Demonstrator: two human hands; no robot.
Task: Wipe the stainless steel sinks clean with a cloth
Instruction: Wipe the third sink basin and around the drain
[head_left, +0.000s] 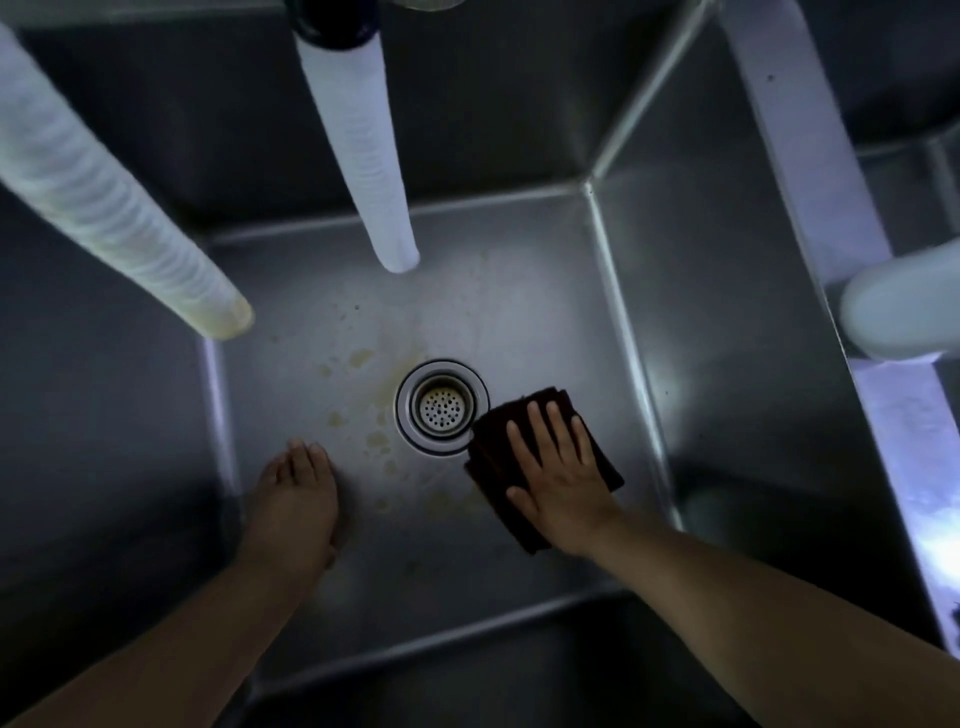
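Down on the sink (519, 291) floor, just right of the drain strainer (441, 408), your right hand (558, 467) presses flat, fingers straight and spread, on a dark folded cloth (491, 441). Yellowish stains (376, 439) spot the steel left of and nearer than the drain. Your left hand (296, 499) rests there with relaxed fingers, holding nothing.
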